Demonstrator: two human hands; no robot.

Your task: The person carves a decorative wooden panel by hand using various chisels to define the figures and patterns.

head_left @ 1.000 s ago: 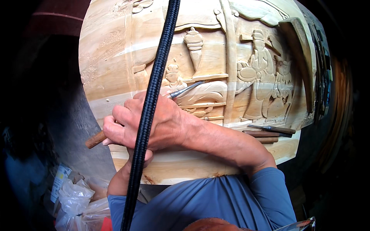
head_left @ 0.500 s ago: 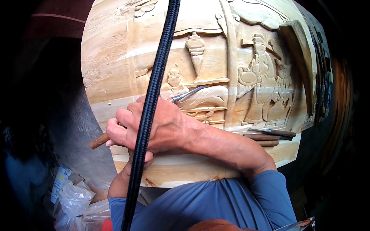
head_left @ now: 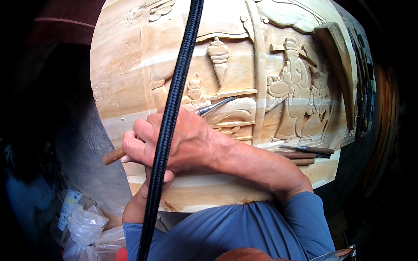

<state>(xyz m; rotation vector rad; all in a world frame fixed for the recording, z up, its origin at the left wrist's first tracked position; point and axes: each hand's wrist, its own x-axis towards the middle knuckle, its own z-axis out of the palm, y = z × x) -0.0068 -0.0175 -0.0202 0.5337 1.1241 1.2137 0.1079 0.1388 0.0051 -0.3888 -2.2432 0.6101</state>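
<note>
My right hand (head_left: pixel 188 137) is closed around a wood chisel (head_left: pixel 217 105), with the wooden handle end sticking out to the left. The steel blade points up and right, its tip against a curved shape just below a carved ledge on the wooden relief panel (head_left: pixel 117 78). Tucked beneath the right hand is my left hand (head_left: pixel 168 175); only a curled thumb or finger and the wrist show. What it grips is hidden. A carved flaming torch-like shape (head_left: pixel 218 56) stands above the blade, and carved robed figures (head_left: pixel 294 82) fill the panel's right side.
Several wooden-handled carving tools (head_left: pixel 307 153) lie at the panel's near right. A long curved wooden piece (head_left: pixel 342 65) rests along its right side. A black braided cable (head_left: pixel 167 117) crosses in front of the view. Plastic bags (head_left: pixel 87 226) sit at lower left.
The chisel and both hands have shifted slightly right relative to the panel, the blade tip moving along beneath the ledge. The grip looks the same.
</note>
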